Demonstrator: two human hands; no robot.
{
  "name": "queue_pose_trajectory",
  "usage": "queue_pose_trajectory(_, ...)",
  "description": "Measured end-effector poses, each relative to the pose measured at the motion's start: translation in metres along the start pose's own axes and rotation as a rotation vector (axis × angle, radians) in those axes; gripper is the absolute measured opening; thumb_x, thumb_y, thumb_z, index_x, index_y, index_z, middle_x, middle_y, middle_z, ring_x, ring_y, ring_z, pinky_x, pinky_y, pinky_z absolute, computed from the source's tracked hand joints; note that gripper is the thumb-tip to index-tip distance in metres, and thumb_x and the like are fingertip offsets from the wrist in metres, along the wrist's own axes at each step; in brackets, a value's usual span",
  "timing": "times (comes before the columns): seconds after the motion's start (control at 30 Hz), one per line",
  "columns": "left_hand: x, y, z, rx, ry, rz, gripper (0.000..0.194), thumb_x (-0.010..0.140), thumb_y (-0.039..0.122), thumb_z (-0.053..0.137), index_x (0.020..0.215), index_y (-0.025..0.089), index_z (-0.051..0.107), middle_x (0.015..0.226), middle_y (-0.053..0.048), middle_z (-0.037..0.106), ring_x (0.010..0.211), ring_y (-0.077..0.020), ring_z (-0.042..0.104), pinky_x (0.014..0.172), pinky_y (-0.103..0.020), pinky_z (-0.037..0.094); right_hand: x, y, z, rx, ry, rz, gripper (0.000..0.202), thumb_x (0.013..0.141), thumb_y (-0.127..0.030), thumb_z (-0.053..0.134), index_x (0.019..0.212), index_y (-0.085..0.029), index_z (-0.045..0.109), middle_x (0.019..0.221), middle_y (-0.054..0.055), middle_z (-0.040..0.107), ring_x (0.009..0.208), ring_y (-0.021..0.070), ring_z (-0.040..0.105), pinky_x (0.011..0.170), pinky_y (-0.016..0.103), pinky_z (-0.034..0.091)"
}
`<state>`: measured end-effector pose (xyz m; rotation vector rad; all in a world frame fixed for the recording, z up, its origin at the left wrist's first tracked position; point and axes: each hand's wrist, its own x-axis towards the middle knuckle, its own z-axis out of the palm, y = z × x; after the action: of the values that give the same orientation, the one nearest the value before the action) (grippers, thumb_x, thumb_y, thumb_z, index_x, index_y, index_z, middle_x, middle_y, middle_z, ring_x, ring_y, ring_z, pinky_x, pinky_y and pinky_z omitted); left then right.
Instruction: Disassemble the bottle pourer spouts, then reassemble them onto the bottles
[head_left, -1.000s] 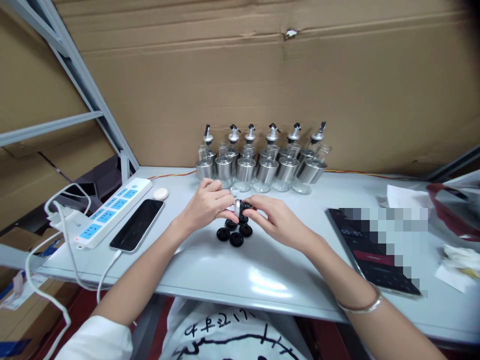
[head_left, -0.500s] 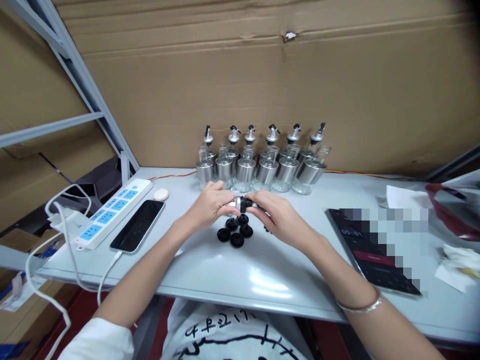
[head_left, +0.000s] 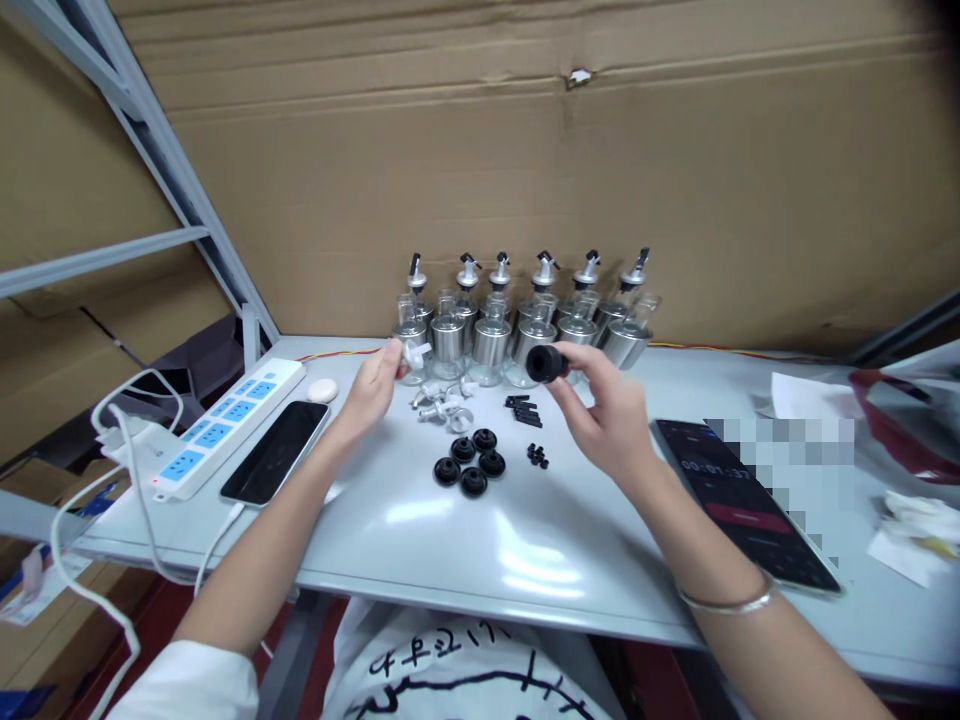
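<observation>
My left hand (head_left: 375, 385) pinches a silver and white pourer spout (head_left: 415, 355) in front of the leftmost bottles. Across from it, my right hand (head_left: 604, 405) grips a black rubber stopper (head_left: 545, 364), its hollow end facing me. The two parts are well apart. Between and below the hands lie several loose silver spouts (head_left: 446, 408). Small black flip levers (head_left: 523, 410) and tiny black caps (head_left: 538, 456) rest right of them. Nearer to me sits a cluster of several black rubber stoppers (head_left: 472, 480).
Glass and steel bottles (head_left: 491, 345) stand in two rows at the back; the rear ones carry pourers. On the left are a power strip (head_left: 232, 420), a phone (head_left: 276, 453) and a white round object (head_left: 322, 389). A tablet with a timer (head_left: 742, 500) lies right.
My hands held the spout and black stopper together at the centre. Now they are apart, the spout moved left and the stopper right, uncovering the loose spouts and levers.
</observation>
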<state>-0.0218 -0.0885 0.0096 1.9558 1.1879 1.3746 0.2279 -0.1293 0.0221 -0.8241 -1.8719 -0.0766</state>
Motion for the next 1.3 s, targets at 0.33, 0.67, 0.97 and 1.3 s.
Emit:
queue_pose_trajectory(0.33, -0.003, -0.016, 0.028, 0.566, -0.252, 0.132, 0.021, 0.095, 0.029, 0.038, 0.097, 0.018, 0.055, 0.095, -0.004, 0.056, 0.091, -0.0187, 0.047, 0.082, -0.034, 0.035, -0.007, 0.014, 0.029, 0.445, -0.131, 0.666, 0.024, 0.077, -0.033, 0.056, 0.095, -0.018, 0.057, 0.079, 0.003, 0.060, 0.071, 0.0160, 0.057, 0.066, 0.032, 0.048)
queue_pose_trajectory(0.67, 0.011, 0.011, 0.064, 1.068, -0.394, 0.393, 0.021, 0.086, 0.028, 0.053, 0.082, 0.011, 0.065, 0.087, -0.013, 0.059, 0.097, -0.0299, 0.047, 0.079, -0.043, 0.032, -0.004, 0.016, 0.029, 0.620, -0.111, 0.807, 0.033, 0.067, -0.039, 0.063, 0.090, -0.017, 0.056, 0.070, -0.002, 0.054, 0.067, 0.0135, 0.054, 0.066, 0.031, 0.045)
queue_pose_trajectory(0.97, 0.018, 0.011, 0.070, 1.101, -0.479, 0.258, 0.019, 0.084, 0.024, 0.053, 0.086, 0.009, 0.064, 0.095, -0.016, 0.059, 0.101, -0.0323, 0.048, 0.083, -0.045, 0.034, -0.004, 0.018, 0.024, 0.470, -0.191, 0.666, 0.023, 0.068, -0.031, 0.059, 0.086, -0.018, 0.054, 0.068, -0.003, 0.050, 0.064, 0.0121, 0.049, 0.062, 0.028, 0.043)
queue_pose_trajectory(1.3, -0.011, 0.006, 0.033, 0.881, -0.272, 0.223, 0.019, 0.093, 0.027, 0.037, 0.093, 0.016, 0.051, 0.102, -0.009, 0.053, 0.098, -0.0238, 0.046, 0.083, -0.039, 0.037, 0.001, -0.006, -0.006, 0.296, -1.036, 0.448, 0.014, 0.063, -0.010, 0.058, 0.075, -0.017, 0.057, 0.062, -0.003, 0.054, 0.056, 0.0100, 0.048, 0.052, 0.023, 0.039)
